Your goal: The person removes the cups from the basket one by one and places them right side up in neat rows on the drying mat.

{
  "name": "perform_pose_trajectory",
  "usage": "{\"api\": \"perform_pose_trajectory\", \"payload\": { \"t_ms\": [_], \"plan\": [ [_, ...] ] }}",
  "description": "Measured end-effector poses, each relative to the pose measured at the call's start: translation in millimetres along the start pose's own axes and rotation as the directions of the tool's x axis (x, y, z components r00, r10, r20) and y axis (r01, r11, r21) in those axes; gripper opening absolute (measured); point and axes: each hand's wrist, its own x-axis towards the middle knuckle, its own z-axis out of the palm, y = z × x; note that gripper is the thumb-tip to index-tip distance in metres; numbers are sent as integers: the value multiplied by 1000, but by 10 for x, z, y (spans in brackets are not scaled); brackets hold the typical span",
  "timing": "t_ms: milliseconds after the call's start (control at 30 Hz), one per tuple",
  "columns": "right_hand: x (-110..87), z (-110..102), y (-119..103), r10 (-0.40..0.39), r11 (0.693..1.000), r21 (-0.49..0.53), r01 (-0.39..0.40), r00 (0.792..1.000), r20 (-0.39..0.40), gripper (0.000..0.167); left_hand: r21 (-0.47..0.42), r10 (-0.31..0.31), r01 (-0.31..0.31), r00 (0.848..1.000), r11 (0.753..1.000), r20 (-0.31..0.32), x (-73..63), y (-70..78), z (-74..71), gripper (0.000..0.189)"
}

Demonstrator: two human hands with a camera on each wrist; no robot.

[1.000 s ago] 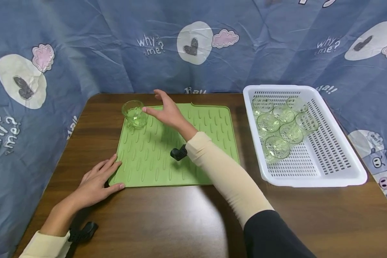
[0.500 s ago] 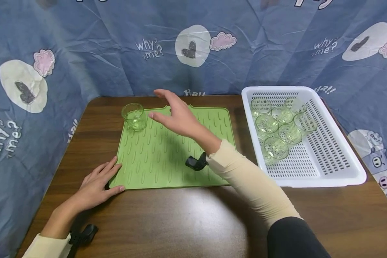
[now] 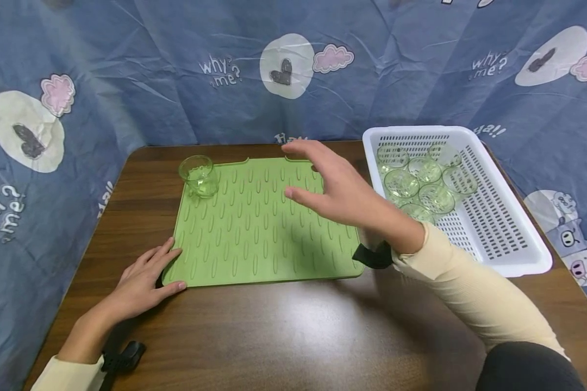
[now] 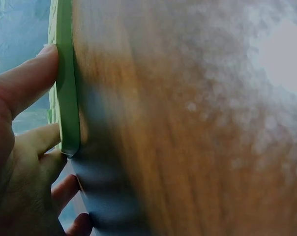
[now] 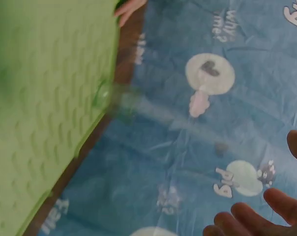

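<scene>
A clear glass cup (image 3: 200, 178) stands upright on the far left corner of a green ridged mat (image 3: 254, 228). My left hand (image 3: 144, 282) rests at the mat's near left corner, its fingers lying along the edge; in the left wrist view the thumb (image 4: 33, 73) touches the mat's rim. Over the right part of the mat hovers my right hand (image 3: 342, 187), fingers and thumb spread apart with nothing between them. The cup (image 5: 103, 94) looks blurred in the right wrist view, away from the right fingers (image 5: 252, 216).
A white perforated basket (image 3: 513, 233) stands on the right of the brown wooden table (image 3: 283, 336). Several clear glass cups (image 3: 436, 199) are grouped in its left part. A blue printed cloth (image 3: 176, 70) hangs behind the table.
My right hand has moved away from the glass cup, rightwards across the mat towards the basket. The cup stays on the mat's corner. My left hand keeps its place.
</scene>
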Motion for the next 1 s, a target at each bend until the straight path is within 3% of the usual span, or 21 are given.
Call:
{"api": "perform_pose_trajectory", "payload": {
  "t_ms": [200, 367, 633, 1000],
  "plan": [
    [-189, -244, 118, -16, 997, -72, 18, 1000, 20, 61, -15, -4, 4, 1000, 1000, -8, 7, -3, 10, 82],
    [-366, -479, 284, -20, 996, -92, 18, 1000, -24, 58, -18, -1, 1, 1000, 1000, -13, 17, 10, 43, 81],
    [-813, -818, 649, 87, 990, -104, -100, 989, -123, 60, -3, -5, 5, 1000, 1000, -6, 20, 7, 32, 82],
    [-1285, -981, 862, 199, 976, -49, -212, 961, -190, 57, -1, -10, 10, 1000, 1000, -5, 21, -7, 25, 83]
  ]
}}
